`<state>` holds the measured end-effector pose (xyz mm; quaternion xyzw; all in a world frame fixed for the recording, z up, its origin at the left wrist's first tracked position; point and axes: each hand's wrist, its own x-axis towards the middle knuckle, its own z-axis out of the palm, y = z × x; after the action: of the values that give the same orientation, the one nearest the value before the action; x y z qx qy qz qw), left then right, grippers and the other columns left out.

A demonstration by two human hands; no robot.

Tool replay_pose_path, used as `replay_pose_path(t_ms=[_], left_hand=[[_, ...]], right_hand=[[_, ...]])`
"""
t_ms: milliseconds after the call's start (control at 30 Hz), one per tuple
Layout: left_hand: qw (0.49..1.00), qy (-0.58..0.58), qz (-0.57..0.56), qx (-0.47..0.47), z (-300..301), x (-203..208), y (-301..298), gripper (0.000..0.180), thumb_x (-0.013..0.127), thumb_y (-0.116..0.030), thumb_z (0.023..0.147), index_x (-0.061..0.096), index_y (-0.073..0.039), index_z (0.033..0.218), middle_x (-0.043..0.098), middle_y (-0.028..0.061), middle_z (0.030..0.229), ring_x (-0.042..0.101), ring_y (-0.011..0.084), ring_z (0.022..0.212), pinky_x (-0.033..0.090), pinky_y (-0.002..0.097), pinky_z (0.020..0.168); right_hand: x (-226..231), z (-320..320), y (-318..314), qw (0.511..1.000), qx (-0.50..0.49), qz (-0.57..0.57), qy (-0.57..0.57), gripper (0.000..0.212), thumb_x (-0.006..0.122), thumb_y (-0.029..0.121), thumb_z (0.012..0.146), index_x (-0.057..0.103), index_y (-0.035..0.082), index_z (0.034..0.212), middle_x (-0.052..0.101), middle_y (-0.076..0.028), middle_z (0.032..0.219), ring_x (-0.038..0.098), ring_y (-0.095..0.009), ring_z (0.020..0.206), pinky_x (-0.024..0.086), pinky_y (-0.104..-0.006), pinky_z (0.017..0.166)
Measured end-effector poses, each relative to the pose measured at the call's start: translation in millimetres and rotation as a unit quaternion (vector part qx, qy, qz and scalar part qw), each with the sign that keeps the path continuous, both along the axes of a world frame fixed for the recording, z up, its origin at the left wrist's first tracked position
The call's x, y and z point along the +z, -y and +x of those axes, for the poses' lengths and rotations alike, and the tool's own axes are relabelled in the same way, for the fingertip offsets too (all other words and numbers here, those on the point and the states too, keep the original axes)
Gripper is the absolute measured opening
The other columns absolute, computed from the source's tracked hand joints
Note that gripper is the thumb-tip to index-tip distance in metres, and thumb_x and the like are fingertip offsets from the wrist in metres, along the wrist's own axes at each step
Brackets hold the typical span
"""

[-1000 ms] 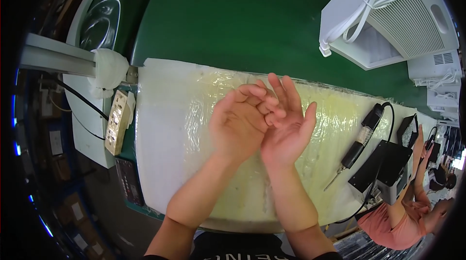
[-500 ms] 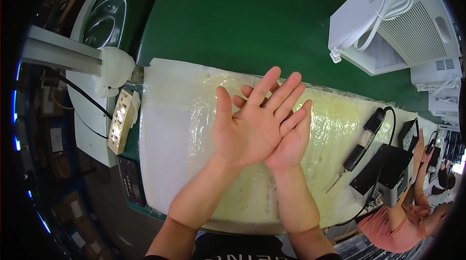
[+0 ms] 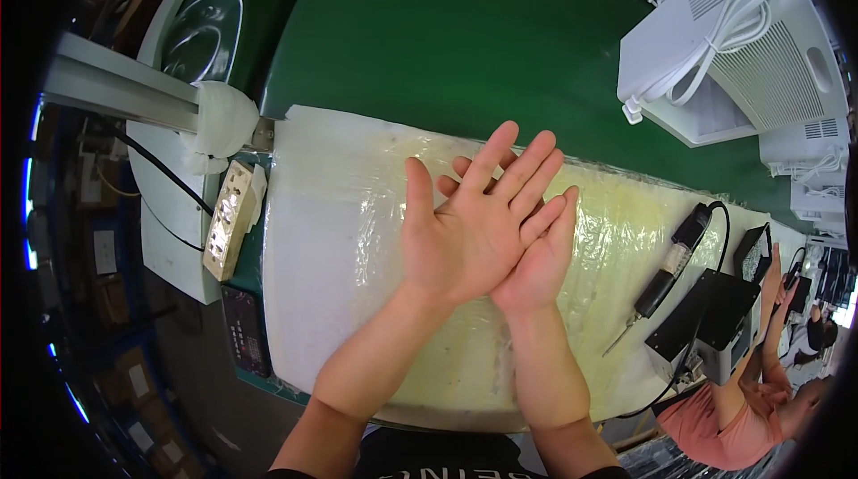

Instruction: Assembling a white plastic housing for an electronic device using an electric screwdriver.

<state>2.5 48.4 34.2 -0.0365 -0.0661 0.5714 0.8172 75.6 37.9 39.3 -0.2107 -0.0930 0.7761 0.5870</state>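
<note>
My left hand (image 3: 466, 242) is held palm up above the worktop, its fingers stretched and spread, with nothing in it. Crossed beneath it lies my right hand (image 3: 539, 275), also palm up and touching it. Much of the right palm is hidden, but its thumb shows on the right and some fingertips stick out behind the left hand. Under both hands lies a whitish-yellow padded mat (image 3: 331, 211) wrapped in clear film. To their right an electric screwdriver (image 3: 666, 273) with a long thin bit rests on the mat.
A black control box (image 3: 715, 309) with a cable stands beside the screwdriver. White appliance housings (image 3: 643, 68) with coiled cords stand at the far right on the green tabletop (image 3: 429, 41). At left are a power strip (image 3: 230, 220) and a metal post (image 3: 125, 86). Another person (image 3: 728, 425) sits at right.
The surroundings have shifted slightly rightward in the view. Both hands keep the same crossed, palm-up pose.
</note>
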Motion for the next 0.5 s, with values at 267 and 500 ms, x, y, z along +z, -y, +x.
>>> replay_pose_path(t_ms=[267, 500], left_hand=[[0.999, -0.016, 0.041, 0.003, -2.3, 0.6, -0.5, 0.081, 0.025, -0.07, 0.091, 0.019, -0.015, 0.151, 0.006, 0.0152, 0.158, 0.0, 0.0306, 0.146, 0.002, 0.0519, 0.117], [0.999, 0.007, 0.039, 0.004, 5.0, 9.7, 4.2, 0.084, 0.024, -0.068, 0.092, 0.016, -0.009, 0.151, 0.005, 0.0162, 0.158, -0.001, 0.0314, 0.146, 0.002, 0.0501, 0.117]], right_hand=[[-0.9, -0.6, 4.0, 1.0, 0.011, 0.012, 0.009, 0.071, 0.013, 0.059, 0.097, 0.031, 0.007, 0.142, 0.043, -0.023, 0.139, 0.045, -0.042, 0.124, 0.035, -0.0499, 0.106], [-2.0, -0.8, 2.9, 1.0, 0.006, 0.016, 0.013, 0.073, 0.012, 0.06, 0.097, 0.029, 0.008, 0.143, 0.04, -0.023, 0.141, 0.042, -0.04, 0.127, 0.033, -0.0482, 0.108]])
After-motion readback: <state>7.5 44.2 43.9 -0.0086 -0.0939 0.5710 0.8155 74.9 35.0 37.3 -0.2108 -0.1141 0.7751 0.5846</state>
